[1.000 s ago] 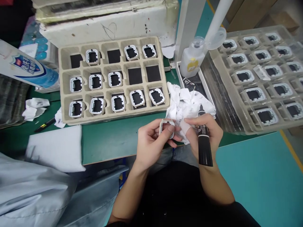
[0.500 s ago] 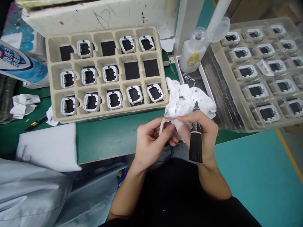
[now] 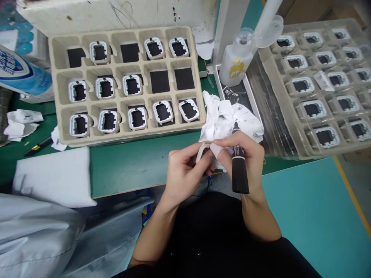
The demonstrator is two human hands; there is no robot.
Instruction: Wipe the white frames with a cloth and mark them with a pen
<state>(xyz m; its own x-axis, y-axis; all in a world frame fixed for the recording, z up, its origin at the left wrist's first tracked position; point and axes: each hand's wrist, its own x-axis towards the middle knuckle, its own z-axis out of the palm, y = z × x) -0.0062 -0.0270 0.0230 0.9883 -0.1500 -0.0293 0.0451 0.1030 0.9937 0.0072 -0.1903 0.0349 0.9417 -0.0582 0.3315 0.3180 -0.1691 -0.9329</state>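
Has brought right hand (image 3: 249,159) closer to left hand (image 3: 184,170) since the earlier frame. Pinches pale bezel (image 3: 200,153), tilted, in left fingertips; grips black marker (image 3: 240,170) in right, just right of bezel, aligned lengthwise away from body.

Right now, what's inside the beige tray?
Eleven white-rimmed frames sit in the beige tray; four compartments show only black squares. Whatever lies directly under the frames' rims is covered.

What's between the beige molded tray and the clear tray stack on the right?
In the head view: crumpled white wipes, a white open box with a translucent bottle standing in it, and a white post beside the bottle.
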